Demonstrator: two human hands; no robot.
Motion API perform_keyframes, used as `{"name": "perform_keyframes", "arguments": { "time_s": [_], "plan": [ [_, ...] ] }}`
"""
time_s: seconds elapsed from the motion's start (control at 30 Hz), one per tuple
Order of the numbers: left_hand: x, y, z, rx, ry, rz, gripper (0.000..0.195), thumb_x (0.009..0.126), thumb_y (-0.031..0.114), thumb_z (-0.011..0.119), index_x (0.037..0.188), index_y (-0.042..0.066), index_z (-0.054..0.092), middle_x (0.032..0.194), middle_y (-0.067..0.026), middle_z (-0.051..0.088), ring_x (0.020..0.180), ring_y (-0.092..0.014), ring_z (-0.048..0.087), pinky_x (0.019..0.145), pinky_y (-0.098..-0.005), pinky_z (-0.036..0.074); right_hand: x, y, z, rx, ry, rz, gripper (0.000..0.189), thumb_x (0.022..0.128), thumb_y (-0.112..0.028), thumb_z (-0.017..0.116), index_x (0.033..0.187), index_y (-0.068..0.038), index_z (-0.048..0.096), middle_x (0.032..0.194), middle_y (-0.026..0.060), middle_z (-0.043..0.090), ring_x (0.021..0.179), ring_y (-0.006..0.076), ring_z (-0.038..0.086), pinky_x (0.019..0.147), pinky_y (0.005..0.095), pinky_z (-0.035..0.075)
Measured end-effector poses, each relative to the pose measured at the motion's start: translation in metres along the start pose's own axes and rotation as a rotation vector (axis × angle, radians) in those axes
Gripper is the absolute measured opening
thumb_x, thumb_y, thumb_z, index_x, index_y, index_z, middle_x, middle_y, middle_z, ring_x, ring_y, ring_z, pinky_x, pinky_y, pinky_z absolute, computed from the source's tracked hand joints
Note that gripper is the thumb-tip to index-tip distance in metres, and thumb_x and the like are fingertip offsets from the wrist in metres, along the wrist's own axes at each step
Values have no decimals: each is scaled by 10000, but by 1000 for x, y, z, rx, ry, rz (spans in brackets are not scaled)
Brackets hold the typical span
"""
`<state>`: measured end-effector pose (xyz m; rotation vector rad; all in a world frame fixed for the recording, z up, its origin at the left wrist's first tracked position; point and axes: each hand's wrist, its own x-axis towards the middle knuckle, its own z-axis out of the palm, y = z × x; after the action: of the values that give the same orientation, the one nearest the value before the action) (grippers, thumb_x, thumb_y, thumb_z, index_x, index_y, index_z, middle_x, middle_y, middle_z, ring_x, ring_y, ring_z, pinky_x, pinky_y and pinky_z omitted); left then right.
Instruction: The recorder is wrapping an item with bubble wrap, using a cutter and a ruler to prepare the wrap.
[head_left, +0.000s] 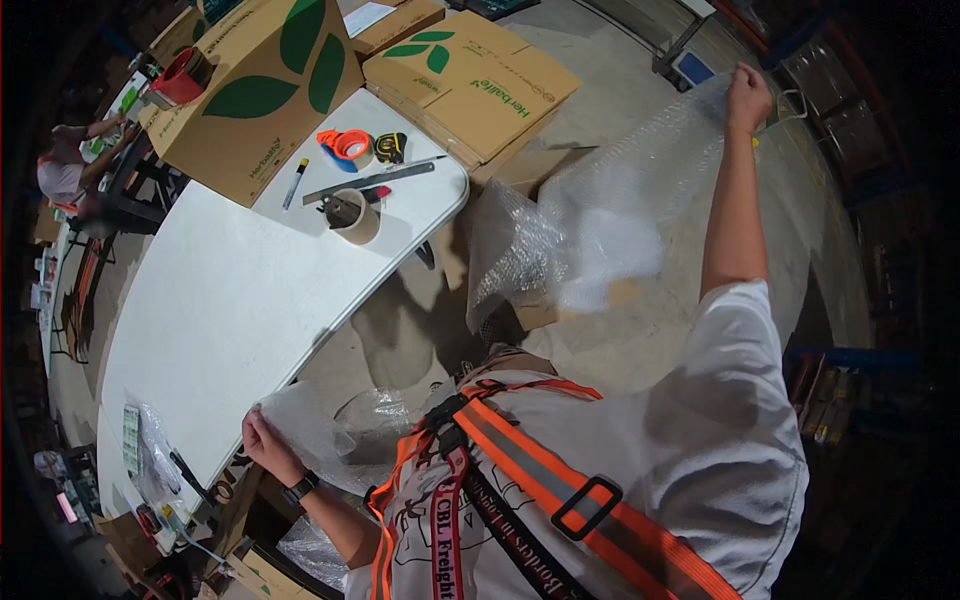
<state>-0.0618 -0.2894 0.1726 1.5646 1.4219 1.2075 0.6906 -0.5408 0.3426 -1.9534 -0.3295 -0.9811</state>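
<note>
Bubble wrap (607, 217) hangs in a loose sheet at the upper right, its far edge pinched in my right hand (748, 97), which is raised at the end of an outstretched arm. My left hand (271, 448), with a dark watch on the wrist, grips another edge of bubble wrap (311, 424) beside the near edge of the white table (217, 292). Whether both parts belong to one sheet cannot be told. On the table lie a steel ruler (375, 184), a marker (295, 184), a tape measure (391, 148), an orange tape dispenser (351, 145) and a tape roll (356, 217).
A large cardboard box (259, 97) carrying a red tape dispenser (180, 79) stands on the table. Flattened cartons (480, 90) are stacked beyond its corner. Scissors (191, 480) lie near the lower left corner. Another person (67, 169) works at the far left. Racks line the right.
</note>
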Motion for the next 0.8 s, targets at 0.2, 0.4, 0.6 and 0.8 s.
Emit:
{"name": "perform_keyframes", "arguments": {
  "time_s": [0.2,0.4,0.6,0.8],
  "plan": [
    [-24,62,76,218,-45,-25,148,810,82,627,720,2,541,670,11,520,626,-68,431,560,-225,369,-87,-101,18,787,-523,262,116,864,-109,508,949,-51,562,775,23,536,652,101,513,542,243,430],
    [-68,97,130,332,-171,14,181,782,153,675,719,17,573,545,-57,526,490,-100,482,463,-262,383,-361,-243,-30,785,-1923,-195,415,722,-163,699,1091,-30,565,679,94,574,593,161,540,582,299,469],
    [-53,70,84,95,-139,-122,176,773,166,677,750,17,588,535,-70,495,478,-113,470,457,-271,377,-456,-300,-34,815,-1892,-573,412,695,-197,654,1052,-8,572,909,156,594,787,305,603,670,390,491],
    [-29,29,10,258,-328,-47,274,724,219,684,918,48,593,699,-157,582,644,-328,564,570,-390,440,-537,-329,-27,593,-1626,-725,103,732,-150,573,779,-62,598,856,149,573,751,361,583,654,448,482]
  ]
}}
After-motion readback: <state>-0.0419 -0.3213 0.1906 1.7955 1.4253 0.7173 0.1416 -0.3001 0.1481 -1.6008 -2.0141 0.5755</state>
